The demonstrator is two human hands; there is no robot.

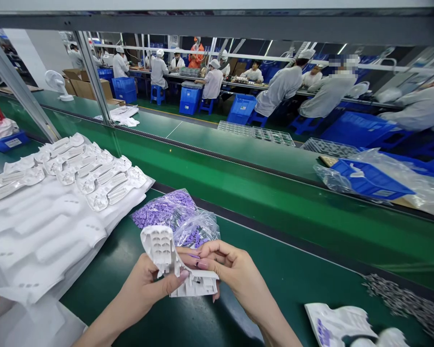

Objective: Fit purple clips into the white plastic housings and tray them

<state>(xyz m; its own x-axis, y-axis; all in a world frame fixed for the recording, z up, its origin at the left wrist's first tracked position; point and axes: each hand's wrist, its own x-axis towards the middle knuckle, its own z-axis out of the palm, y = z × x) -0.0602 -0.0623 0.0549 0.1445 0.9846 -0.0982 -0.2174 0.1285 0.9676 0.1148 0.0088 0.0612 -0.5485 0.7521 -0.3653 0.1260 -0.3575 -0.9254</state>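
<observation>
My left hand point(154, 284) grips a white moulded plastic shell point(160, 248), thumb on its near face. The shell's ribbed inner side faces me, with a row of slotted openings at its upper end. My right hand point(231, 270) is closed at the shell's right part, thumb and forefinger pinched together. A small purple piece point(193, 256) shows at these fingertips, partly hidden by the fingers. Just beyond the hands lies a clear plastic bag point(166, 208) of many small purple pieces, with more of them under the crumpled film on its right.
White shells point(104, 176) lie in rows on white foam sheets point(58, 226) at left. At lower right are a white part with purple pieces point(325, 325) and a heap of small grey metal parts point(401, 299). A green conveyor point(238, 193) runs beyond; co-workers sit behind it.
</observation>
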